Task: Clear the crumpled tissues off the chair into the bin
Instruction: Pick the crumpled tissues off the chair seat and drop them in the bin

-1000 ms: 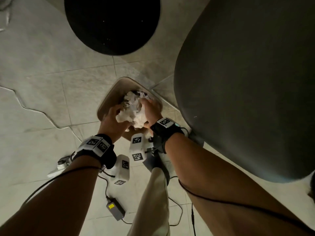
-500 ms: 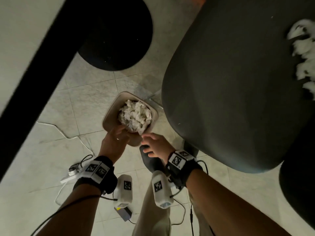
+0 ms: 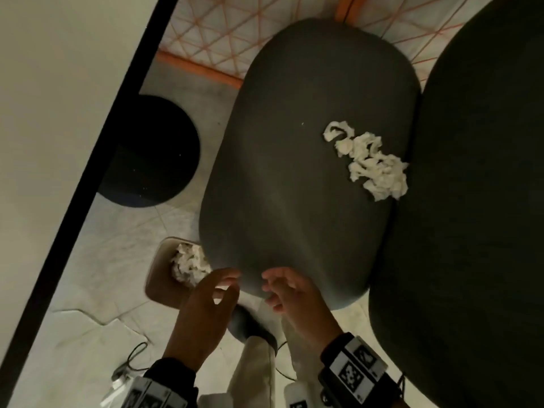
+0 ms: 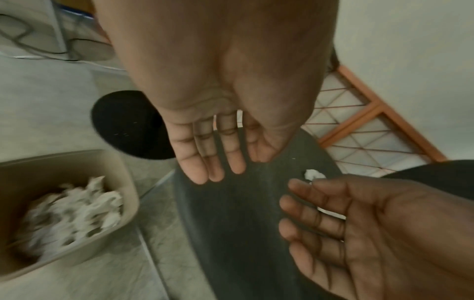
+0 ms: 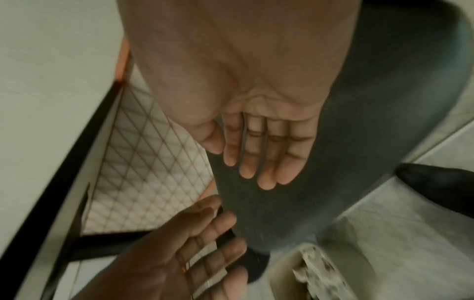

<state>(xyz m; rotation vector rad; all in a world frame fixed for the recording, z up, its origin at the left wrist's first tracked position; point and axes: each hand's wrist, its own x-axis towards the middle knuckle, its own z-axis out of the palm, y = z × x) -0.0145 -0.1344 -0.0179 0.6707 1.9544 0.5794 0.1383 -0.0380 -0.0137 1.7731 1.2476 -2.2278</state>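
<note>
chair (image 3: 288,187): matt cloth | tissues (image 3: 374,163): crumpled paper | bin (image 3: 159,278): smooth plastic

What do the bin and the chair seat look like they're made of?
Bin: probably plastic, beige and matte, with smooth thin walls and rounded corners. Chair seat: looks like dark grey fabric upholstery, a matte, softly rounded cushion; the weave is too blurred to confirm.

Black round base (image 3: 150,151) on tiled floor (image 3: 97,290); orange lattice panel (image 3: 223,28) behind.
</note>
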